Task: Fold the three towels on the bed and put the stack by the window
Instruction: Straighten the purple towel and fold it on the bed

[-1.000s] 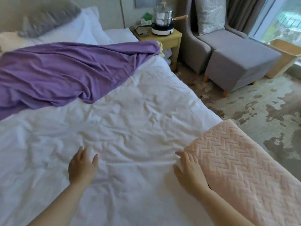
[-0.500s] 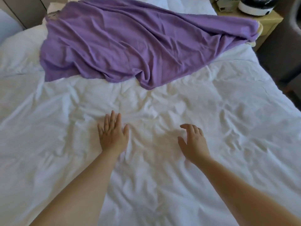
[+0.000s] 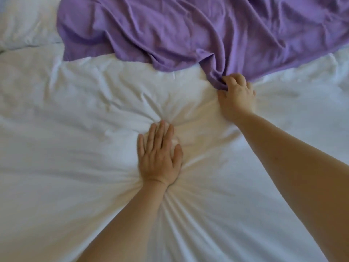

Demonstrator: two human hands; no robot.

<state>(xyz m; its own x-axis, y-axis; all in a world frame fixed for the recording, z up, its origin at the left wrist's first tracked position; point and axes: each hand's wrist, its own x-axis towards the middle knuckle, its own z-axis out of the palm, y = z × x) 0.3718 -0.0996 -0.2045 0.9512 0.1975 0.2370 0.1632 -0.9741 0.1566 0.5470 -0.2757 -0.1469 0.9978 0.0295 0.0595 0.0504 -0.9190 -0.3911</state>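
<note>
Purple towel [image 3: 188, 31] (top cut off), corner bunched in right hand [image 3: 236, 95].

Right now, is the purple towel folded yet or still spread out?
Not folded. The purple towel lies loose and rumpled across the white bedding, with the right hand gripping its near edge.

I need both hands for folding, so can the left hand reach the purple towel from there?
Probably yes. The left hand lies flat on the white duvet, and only bare bedding separates it from the purple towel, which the right hand grips.
</note>
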